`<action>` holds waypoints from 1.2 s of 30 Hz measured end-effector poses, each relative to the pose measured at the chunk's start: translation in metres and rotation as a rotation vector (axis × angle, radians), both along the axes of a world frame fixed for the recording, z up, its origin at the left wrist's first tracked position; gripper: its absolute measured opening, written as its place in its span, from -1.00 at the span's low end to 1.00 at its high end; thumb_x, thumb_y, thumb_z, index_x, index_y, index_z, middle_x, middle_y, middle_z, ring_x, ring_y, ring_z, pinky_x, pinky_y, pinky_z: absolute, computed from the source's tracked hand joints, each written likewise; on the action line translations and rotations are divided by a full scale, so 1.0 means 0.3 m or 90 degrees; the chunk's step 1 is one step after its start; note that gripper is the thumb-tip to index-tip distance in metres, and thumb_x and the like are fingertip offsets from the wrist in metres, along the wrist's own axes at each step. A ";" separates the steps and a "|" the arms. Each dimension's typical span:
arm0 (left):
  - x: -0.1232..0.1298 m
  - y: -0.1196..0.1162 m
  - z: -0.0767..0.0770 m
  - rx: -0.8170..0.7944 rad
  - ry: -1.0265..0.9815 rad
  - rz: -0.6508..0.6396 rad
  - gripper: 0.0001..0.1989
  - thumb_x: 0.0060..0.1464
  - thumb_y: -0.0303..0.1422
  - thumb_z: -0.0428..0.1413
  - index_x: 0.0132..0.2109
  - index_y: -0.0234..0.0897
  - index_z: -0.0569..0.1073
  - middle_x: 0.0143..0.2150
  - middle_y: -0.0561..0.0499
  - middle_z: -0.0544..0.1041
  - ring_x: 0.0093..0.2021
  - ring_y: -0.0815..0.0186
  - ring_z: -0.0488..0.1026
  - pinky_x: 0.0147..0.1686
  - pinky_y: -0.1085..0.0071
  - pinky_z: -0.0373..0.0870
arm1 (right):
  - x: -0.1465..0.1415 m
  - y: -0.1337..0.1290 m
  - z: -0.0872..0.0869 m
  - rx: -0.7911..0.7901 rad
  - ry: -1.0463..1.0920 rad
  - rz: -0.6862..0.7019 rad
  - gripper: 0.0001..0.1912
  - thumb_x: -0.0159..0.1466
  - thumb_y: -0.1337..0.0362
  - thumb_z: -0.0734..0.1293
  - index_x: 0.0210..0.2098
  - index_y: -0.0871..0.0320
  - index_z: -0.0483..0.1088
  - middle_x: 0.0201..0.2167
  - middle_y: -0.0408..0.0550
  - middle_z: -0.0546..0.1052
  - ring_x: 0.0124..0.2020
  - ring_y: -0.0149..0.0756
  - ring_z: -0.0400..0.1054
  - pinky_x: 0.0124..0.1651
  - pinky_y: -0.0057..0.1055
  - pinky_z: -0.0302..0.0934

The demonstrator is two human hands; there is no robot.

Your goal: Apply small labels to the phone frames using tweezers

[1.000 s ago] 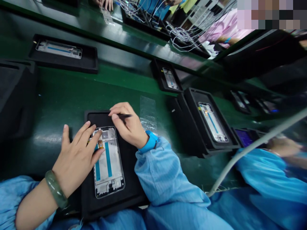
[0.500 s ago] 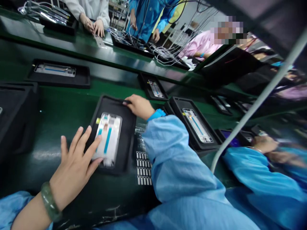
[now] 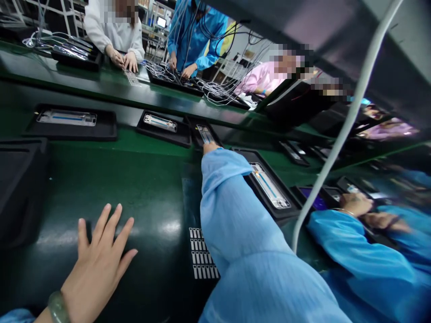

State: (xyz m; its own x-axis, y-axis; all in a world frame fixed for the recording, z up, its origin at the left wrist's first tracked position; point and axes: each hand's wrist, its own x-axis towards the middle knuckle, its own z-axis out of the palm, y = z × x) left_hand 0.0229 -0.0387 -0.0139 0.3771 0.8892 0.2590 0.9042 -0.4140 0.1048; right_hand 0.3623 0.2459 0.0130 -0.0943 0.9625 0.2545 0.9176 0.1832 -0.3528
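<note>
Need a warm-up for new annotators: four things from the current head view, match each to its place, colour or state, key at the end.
1. left hand
2. right hand
3. bangle
4. sheet of small pale pieces

A. green, worn on an arm
B. lying on the bench, partly covered from view by the sleeve
C. fingers spread, in plain view
D. mostly hidden beyond the sleeve, near a small black tray

Pairs: 1-C, 2-D, 3-A, 4-B
</note>
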 end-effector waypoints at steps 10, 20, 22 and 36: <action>0.011 0.002 -0.012 -0.032 0.025 0.047 -0.56 0.11 -0.35 0.05 0.16 -0.16 0.35 0.30 -0.24 0.19 0.32 -0.13 0.03 0.10 -0.36 0.00 | -0.012 0.003 0.098 -0.149 -0.440 -0.131 -0.69 0.38 0.41 0.05 0.00 0.30 0.31 -0.01 0.27 0.40 0.02 -0.07 0.32 -0.05 -0.10 0.23; 0.001 -0.002 -0.018 -0.060 0.013 0.060 -0.58 0.18 -0.30 -0.03 0.18 -0.14 0.33 0.32 -0.19 0.15 0.34 -0.10 -0.03 0.13 -0.37 -0.07 | -0.198 -0.239 0.348 -0.027 -0.605 0.027 -0.69 0.38 0.37 -0.01 0.01 0.24 0.24 -0.11 0.17 0.42 -0.08 -0.07 0.35 -0.37 -0.34 0.12; 0.001 -0.001 -0.010 -0.058 -0.011 0.078 -0.58 0.21 -0.35 -0.10 0.19 -0.18 0.30 0.32 -0.18 0.17 0.35 -0.07 -0.04 0.14 -0.36 -0.07 | -0.259 -0.367 0.372 0.014 -0.629 0.110 -0.73 0.38 0.34 0.05 -0.02 0.22 0.25 -0.17 0.12 0.43 -0.13 -0.09 0.36 -0.45 -0.38 0.06; -0.043 0.032 0.051 -0.093 -0.241 0.114 -0.46 0.26 -0.09 -0.28 0.23 -0.27 0.17 0.30 -0.20 0.16 0.36 0.04 -0.09 0.22 -0.20 -0.08 | -0.541 -1.162 0.107 0.046 -0.233 0.591 -0.87 0.23 0.33 0.24 -0.42 0.19 0.38 -0.54 -0.10 0.38 -0.55 -0.31 0.23 -0.64 -0.34 0.01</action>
